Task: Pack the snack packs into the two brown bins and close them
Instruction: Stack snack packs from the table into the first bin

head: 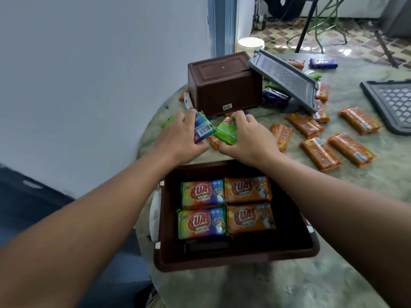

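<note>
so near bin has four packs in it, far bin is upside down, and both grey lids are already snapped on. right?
Not quite. The head view shows neither lid on: one grey lid leans against the upside-down far bin, the other grey lid lies on the table. The near bin does show four packs.

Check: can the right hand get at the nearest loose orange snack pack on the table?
Probably yes, once freed. The right hand grips a green snack pack; the orange snack pack lies uncovered just beside it.

Snack packs [213, 130] in both hands [245, 136]
</note>
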A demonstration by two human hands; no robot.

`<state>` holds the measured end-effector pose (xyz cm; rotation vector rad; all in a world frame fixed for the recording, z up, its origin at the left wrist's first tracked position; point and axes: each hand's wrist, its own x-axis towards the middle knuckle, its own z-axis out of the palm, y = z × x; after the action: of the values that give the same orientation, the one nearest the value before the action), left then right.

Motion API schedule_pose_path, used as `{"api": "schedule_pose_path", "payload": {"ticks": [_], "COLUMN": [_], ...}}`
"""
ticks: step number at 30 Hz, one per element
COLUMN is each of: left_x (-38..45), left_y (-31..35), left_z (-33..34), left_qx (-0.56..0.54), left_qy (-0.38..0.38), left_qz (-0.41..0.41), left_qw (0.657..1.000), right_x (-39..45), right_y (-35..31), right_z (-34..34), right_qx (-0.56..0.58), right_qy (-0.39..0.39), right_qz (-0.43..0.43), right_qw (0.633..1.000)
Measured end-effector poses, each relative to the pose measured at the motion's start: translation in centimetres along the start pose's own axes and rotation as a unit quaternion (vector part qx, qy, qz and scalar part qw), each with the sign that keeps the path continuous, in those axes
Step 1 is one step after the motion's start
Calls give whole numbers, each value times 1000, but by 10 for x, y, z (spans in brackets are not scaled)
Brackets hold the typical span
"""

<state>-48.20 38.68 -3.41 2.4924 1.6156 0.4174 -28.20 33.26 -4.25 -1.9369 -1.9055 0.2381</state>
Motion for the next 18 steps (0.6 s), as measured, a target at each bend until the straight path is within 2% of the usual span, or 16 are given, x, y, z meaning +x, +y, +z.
{"api": "schedule_pose_path", "payload": {"ticks": [5,10,14,16,18], "left_x": [-62,-127,-160,-164,-163], "left_y": [19,22,17,17,17], "left_z": [-5,7,25,30,32], "left_qx": [-39,-25,41,96,96], "left_qy": [16,-41,-90,-90,-67], "left_qz": [57,103,132,168,189], "left_qw": [998,994,986,977,975], "right_x": [-54,-96,-115,-119,-120], "right_y": [7,23,27,30,30], "right_z": [-10,-20,-15,-10,-7], "right_qx": [16,20,-80,-117,-142], "right_qy": [-18,-156,-196,-197,-200], "right_qz": [-50,-80,-133,-157,-176], "right_qw": [998,984,968,961,953]}}
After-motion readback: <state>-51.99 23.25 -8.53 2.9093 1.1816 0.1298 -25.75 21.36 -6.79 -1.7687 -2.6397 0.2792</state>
